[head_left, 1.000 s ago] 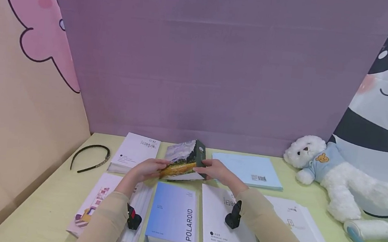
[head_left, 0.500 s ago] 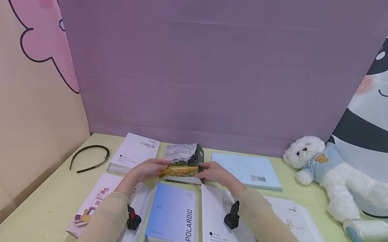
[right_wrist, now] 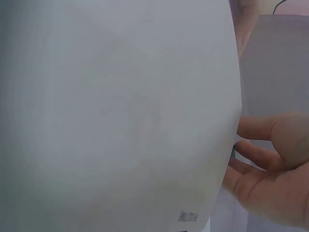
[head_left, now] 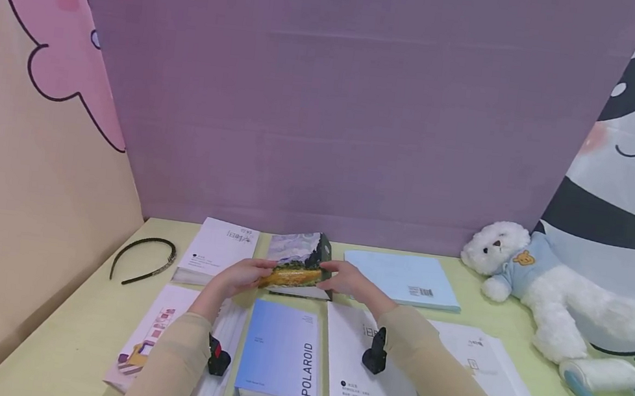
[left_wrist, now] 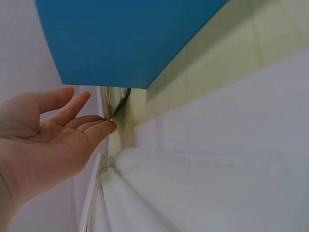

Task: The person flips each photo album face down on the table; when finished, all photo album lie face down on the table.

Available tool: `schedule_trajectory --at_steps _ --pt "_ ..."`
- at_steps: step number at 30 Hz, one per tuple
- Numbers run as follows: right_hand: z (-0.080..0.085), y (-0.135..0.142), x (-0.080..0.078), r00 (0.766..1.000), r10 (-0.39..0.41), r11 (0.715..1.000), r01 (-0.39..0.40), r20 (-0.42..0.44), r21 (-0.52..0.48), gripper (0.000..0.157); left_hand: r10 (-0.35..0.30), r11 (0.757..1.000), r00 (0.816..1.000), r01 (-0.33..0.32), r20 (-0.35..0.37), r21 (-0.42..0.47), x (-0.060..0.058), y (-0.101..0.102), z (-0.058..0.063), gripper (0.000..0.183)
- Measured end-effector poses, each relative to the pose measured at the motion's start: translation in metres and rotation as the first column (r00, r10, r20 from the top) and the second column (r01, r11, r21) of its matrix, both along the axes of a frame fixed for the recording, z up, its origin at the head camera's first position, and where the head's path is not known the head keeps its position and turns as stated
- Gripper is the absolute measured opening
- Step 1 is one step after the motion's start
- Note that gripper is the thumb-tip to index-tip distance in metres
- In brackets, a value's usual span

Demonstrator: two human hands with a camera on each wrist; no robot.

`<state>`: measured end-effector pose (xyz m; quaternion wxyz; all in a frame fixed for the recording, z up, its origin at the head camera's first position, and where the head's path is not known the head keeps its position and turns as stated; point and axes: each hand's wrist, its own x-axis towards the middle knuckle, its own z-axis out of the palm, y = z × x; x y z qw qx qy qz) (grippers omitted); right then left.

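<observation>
Between my two hands, in the head view, lies a book (head_left: 295,261) with a painted landscape cover and a dark side on the right. My left hand (head_left: 242,276) holds its left front edge, its fingers partly over the cover. Opposite it, my right hand (head_left: 350,281) grips the right side with thumb and fingers. Just in front is a blue album (head_left: 282,354) marked POLAROID. In the left wrist view, fingertips (left_wrist: 108,123) touch the book's corner below a large blue surface. A near white album (right_wrist: 120,116) hides what the right fingers touch in the right wrist view.
White albums lie at back left (head_left: 218,252), front left (head_left: 173,332), front middle (head_left: 377,394) and front right (head_left: 491,381). A pale blue album (head_left: 397,276) lies at back right. A black headband (head_left: 142,260), a white teddy bear (head_left: 549,283) and a lint roller (head_left: 606,374) flank them.
The book was tilted up with its dark side raised; it has come down flatter, both hands staying at its sides. The head view has shifted slightly.
</observation>
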<state>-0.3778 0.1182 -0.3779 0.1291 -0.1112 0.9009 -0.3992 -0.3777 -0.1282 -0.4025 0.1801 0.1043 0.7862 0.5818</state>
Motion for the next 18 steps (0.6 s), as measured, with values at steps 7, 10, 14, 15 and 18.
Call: schedule_trajectory --at_steps 7,10,14,15,18 --pt "0.0026 -0.0011 0.0018 0.999 0.018 1.000 -0.018 0.037 0.002 0.058 0.007 1.000 1.000 -0.007 0.006 -0.020 0.0052 0.0003 0.0034 0.044" --pt "0.0047 -0.0009 0.0025 0.998 0.031 0.999 -0.032 0.046 0.009 0.057 0.021 1.000 1.000 -0.021 0.003 -0.023 0.0059 0.0010 0.0053 0.044" --pt "0.0076 0.0000 0.0035 0.998 0.049 0.998 -0.050 0.045 0.026 0.056 0.047 0.999 0.999 -0.047 0.001 -0.017 0.0055 0.0006 0.0050 0.042" --pt "0.0083 0.0004 0.0040 0.998 0.050 0.998 -0.052 0.043 0.033 0.056 0.051 0.999 0.999 -0.051 0.002 -0.013 0.0055 -0.0001 0.0046 0.042" --pt "0.0095 0.0028 0.0049 0.998 0.064 0.996 -0.066 0.026 0.063 0.053 0.073 0.997 0.997 -0.073 -0.008 -0.019 0.0068 -0.0032 0.0037 0.042"
